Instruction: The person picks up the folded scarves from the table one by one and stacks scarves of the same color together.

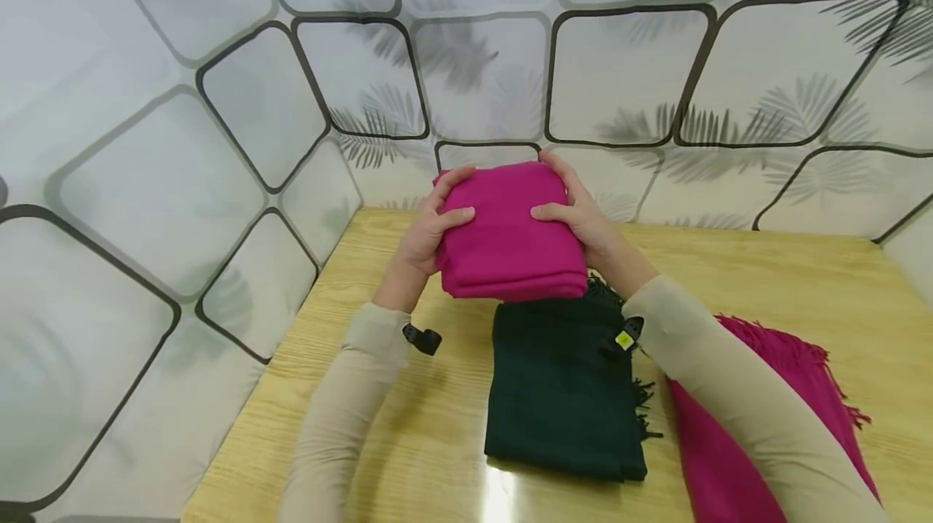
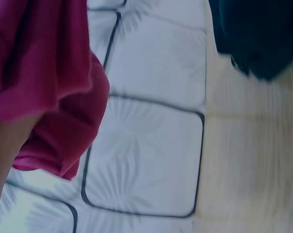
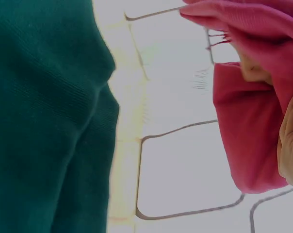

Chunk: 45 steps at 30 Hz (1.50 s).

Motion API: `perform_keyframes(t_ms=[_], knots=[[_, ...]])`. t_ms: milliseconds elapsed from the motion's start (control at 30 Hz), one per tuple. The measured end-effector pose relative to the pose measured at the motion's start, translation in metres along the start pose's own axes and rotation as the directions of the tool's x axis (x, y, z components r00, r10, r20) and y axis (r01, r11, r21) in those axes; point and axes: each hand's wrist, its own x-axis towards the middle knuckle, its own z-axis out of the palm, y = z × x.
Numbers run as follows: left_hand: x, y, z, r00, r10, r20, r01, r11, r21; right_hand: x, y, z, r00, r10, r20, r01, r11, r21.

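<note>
wall (image 1: 219, 102): pale, black rounded-square outlines, palm-leaf shadows | table (image 1: 765, 288): light wood grain

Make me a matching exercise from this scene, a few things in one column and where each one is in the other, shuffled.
Things:
1. folded magenta scarf
2. dark green scarf
3. fringed magenta scarf
4. wooden table

Places:
A. under the right forearm, at the table's right
B. lying folded in the middle of the table
C. against the patterned wall
D. held between the left hand and right hand

Pairs: 1-D, 2-B, 3-A, 4-C

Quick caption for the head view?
Both hands hold a folded magenta cloth above a folded dark green scarf.
</note>
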Motion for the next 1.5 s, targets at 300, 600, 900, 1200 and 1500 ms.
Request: perform_keyframes(t_ms=[300,600,900,1200,1500], knots=[[0.012,-0.010,0.046,0.999,0.014,0.049,-0.015,0.999,0.030,-0.043,-0.028,-0.029,0.998,-0.065,-0.003,0.065,0.998,0.002],[0.024,-0.029,0.099,0.994,-0.025,0.108,0.001,0.978,0.211,-0.097,-0.054,-0.064,0.995,-0.095,-0.016,0.094,0.994,-0.055],[0.025,-0.052,0.153,0.980,-0.106,0.169,0.032,0.920,0.391,-0.159,-0.068,-0.104,0.995,-0.082,-0.056,0.071,0.981,-0.178],[0.019,-0.083,0.198,0.944,-0.131,0.302,-0.037,0.869,0.493,-0.218,-0.071,-0.136,0.997,-0.041,-0.069,0.027,0.982,-0.186],[0.014,-0.127,0.244,0.912,-0.232,0.338,-0.048,0.758,0.651,-0.277,-0.066,-0.173,0.991,0.040,-0.126,-0.073,0.960,-0.272]])
